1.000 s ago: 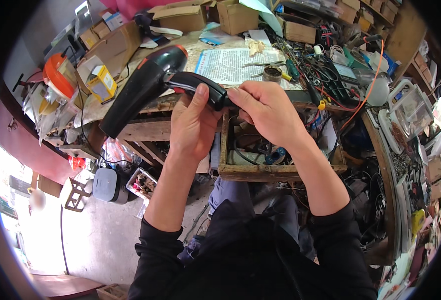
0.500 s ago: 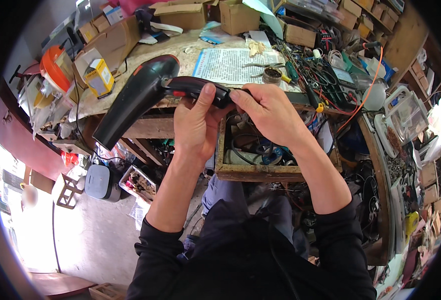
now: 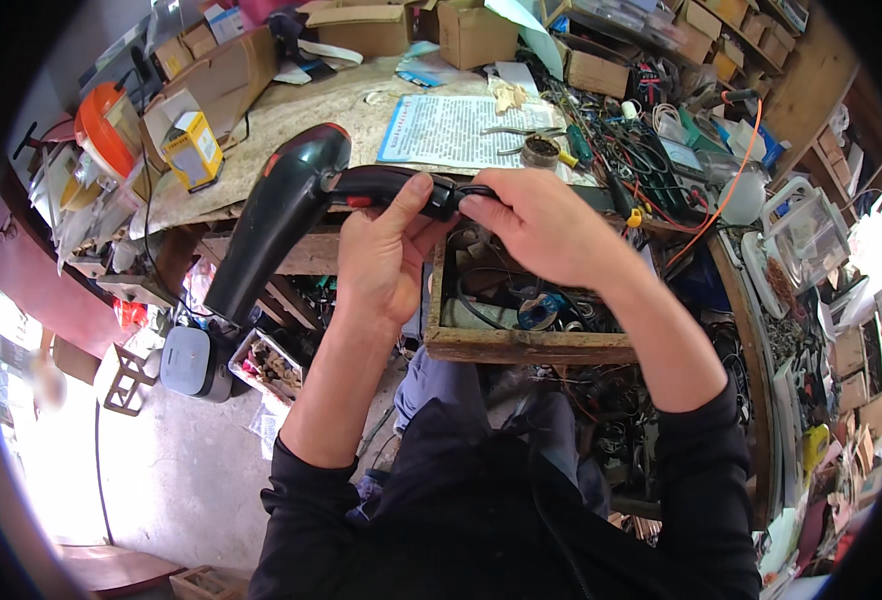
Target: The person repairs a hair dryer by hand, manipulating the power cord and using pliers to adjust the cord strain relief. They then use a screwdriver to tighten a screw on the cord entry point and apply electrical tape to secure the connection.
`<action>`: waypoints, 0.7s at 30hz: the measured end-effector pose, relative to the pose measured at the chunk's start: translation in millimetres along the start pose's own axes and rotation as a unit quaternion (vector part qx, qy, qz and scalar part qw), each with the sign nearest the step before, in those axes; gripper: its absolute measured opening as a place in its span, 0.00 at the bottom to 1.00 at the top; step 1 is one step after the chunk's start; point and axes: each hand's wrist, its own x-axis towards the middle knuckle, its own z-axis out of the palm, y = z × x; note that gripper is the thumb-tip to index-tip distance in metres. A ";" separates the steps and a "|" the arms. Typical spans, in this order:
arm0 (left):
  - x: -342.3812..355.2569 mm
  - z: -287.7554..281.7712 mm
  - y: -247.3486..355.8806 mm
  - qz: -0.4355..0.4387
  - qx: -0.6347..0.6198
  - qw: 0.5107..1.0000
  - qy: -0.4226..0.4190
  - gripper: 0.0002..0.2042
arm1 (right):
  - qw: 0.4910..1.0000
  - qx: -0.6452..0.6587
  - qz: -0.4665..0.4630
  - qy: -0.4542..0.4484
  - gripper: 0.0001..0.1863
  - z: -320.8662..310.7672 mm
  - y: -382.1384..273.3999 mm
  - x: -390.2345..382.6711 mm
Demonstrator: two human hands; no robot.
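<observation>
A black hair dryer (image 3: 273, 215) with red trim is held up in front of the workbench, its barrel slanting down to the left. My left hand (image 3: 373, 262) is closed around the handle, thumb along the top near a red switch (image 3: 359, 201). At the handle's end, my right hand (image 3: 546, 225) pinches the black cord (image 3: 477, 190) between thumb and fingers. Below both hands, an open wooden drawer (image 3: 531, 347) holds cables and small parts. On the bench beyond lie a printed sheet (image 3: 441, 125), pliers (image 3: 521, 131) and a small round tin (image 3: 540, 152).
Tangled wires and tools (image 3: 631, 150) crowd the bench's right side. Cardboard boxes (image 3: 361, 30) line the back. A yellow box (image 3: 193, 150) and an orange round object (image 3: 104, 130) stand at left. A grey bin (image 3: 196, 362) is on the floor.
The hair dryer has tilted more steeply, its nozzle swinging down and a little right. My right hand has shifted slightly at the handle's end, and more of the cord now shows.
</observation>
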 end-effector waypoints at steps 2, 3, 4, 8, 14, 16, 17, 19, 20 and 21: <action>-1.2 -0.6 0.8 -0.001 0.010 1.000 -0.003 0.08 | 0.984 0.084 0.114 -0.111 0.18 -22.5 -16.4 9.2; -1.7 1.7 2.0 -0.001 0.015 1.000 -0.007 0.08 | 0.964 0.124 0.170 -0.163 0.18 -30.2 -19.5 12.5; -2.4 3.6 3.7 0.000 0.011 1.000 -0.011 0.07 | 0.968 0.132 0.145 -0.159 0.18 -27.1 -11.4 15.1; 0.9 0.6 2.9 -0.005 -0.027 1.000 -0.009 0.07 | 0.998 0.029 0.034 -0.048 0.16 -12.7 -5.9 10.3; -5.6 -3.3 4.9 -0.061 -0.111 0.992 0.021 0.07 | 0.962 -0.233 -0.127 0.069 0.09 10.5 -14.3 -6.2; -8.1 -3.1 6.3 -0.073 -0.128 0.989 0.023 0.06 | 0.920 -0.310 -0.221 0.097 0.10 11.5 -6.5 -6.8; -10.3 -1.9 7.1 -0.079 -0.134 0.988 0.026 0.06 | 0.902 -0.335 -0.251 0.107 0.11 9.8 -5.3 -7.3; -14.4 -1.5 8.9 -0.094 -0.145 0.985 0.021 0.05 | 0.863 -0.381 -0.307 0.126 0.13 7.9 -2.9 -8.8; -16.2 -2.1 10.5 -0.102 -0.151 0.983 0.013 0.04 | 0.854 -0.392 -0.317 0.125 0.14 6.0 -3.7 -7.9; -17.4 -2.4 12.0 -0.110 -0.158 0.981 0.005 0.04 | 0.845 -0.404 -0.327 0.124 0.14 2.5 -5.7 -6.2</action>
